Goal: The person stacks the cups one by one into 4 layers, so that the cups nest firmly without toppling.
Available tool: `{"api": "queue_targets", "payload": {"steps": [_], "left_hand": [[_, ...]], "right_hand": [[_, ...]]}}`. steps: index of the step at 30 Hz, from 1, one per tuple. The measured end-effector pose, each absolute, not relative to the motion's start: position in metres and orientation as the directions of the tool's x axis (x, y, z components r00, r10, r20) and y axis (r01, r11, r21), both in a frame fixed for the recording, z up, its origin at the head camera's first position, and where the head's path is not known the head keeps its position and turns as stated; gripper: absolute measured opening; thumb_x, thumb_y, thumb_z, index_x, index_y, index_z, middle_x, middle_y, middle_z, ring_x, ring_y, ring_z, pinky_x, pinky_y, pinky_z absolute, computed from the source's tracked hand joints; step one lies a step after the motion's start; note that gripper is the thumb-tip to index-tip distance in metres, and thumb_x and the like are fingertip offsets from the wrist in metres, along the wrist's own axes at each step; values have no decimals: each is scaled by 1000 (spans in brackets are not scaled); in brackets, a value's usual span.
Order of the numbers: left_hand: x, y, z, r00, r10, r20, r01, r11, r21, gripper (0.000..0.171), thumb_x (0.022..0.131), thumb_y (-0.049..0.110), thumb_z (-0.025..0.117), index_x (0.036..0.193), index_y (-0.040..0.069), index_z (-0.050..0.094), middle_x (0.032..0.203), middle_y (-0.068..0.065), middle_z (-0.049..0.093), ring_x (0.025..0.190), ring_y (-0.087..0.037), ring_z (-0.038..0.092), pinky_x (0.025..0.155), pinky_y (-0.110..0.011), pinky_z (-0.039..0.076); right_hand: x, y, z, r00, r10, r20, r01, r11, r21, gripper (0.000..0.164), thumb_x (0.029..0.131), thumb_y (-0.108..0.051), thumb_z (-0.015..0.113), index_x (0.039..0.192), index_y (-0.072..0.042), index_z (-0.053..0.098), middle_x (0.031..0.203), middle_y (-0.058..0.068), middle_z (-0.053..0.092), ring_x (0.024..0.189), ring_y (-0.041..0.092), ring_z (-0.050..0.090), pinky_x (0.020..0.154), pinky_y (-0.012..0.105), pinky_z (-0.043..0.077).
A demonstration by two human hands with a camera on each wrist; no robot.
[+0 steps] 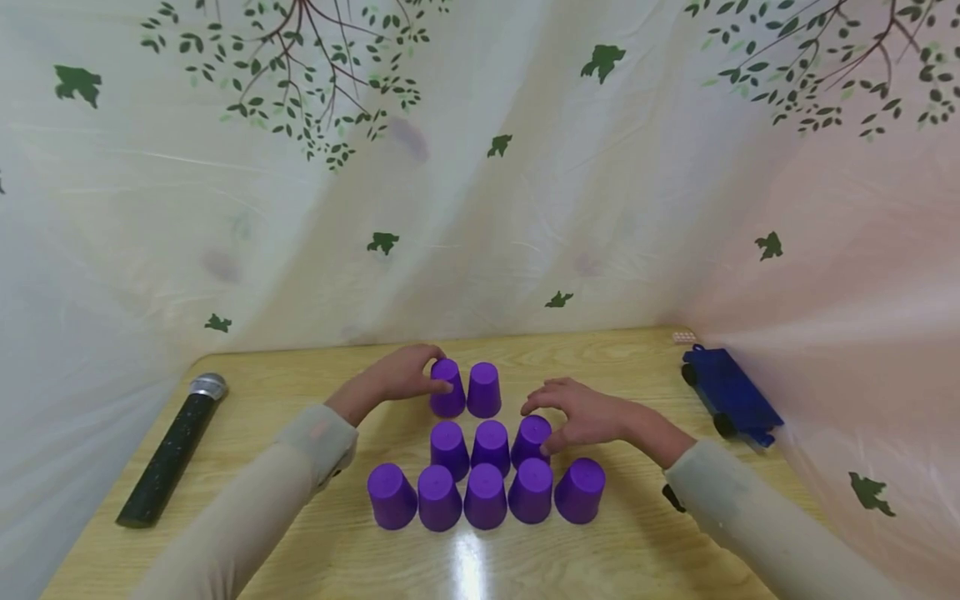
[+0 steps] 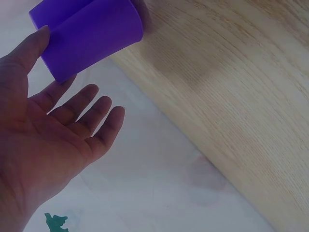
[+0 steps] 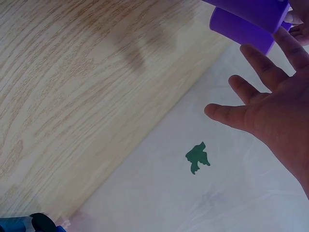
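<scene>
Purple cups stand upside down in three rows on the wooden table. My left hand (image 1: 401,372) holds the left back-row cup (image 1: 448,398) between thumb and index finger; the left wrist view shows the other fingers spread below this cup (image 2: 96,38). Beside it stands the other back-row cup (image 1: 483,392). My right hand (image 1: 588,412) has thumb and index finger about the rightmost middle-row cup (image 1: 529,435). In the right wrist view its index fingertip touches that cup (image 3: 256,12), while the thumb is out of sight. Two more middle-row cups (image 1: 491,450) stand to its left.
Several purple cups (image 1: 485,500) form the front row, nearest me. A microphone (image 1: 172,454) lies at the table's left side. At the right edge sits a blue toy vehicle (image 1: 727,392). Behind the table (image 1: 315,517) hangs a pale leaf-patterned curtain (image 1: 465,208).
</scene>
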State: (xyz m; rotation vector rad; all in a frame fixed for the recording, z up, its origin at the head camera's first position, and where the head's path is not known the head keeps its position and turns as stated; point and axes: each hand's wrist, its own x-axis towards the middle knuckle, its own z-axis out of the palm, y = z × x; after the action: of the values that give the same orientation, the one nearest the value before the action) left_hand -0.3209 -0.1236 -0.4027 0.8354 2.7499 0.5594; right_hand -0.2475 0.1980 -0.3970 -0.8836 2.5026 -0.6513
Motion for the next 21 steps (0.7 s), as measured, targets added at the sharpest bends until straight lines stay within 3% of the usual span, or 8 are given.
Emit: {"api": "queue_targets", "payload": {"steps": [21], "left_hand": [[-321, -120, -411, -800, 596, -62, 529, 751, 396, 51, 89, 40, 71, 122, 2, 62, 120, -16, 68, 115, -33, 63, 101, -45, 50]], "right_hand": [[-250, 198, -406, -724, -658, -208, -473, 692, -545, 58, 82, -35, 78, 133, -13, 62, 148, 15, 52, 146, 51, 26, 116, 71, 23]]}}
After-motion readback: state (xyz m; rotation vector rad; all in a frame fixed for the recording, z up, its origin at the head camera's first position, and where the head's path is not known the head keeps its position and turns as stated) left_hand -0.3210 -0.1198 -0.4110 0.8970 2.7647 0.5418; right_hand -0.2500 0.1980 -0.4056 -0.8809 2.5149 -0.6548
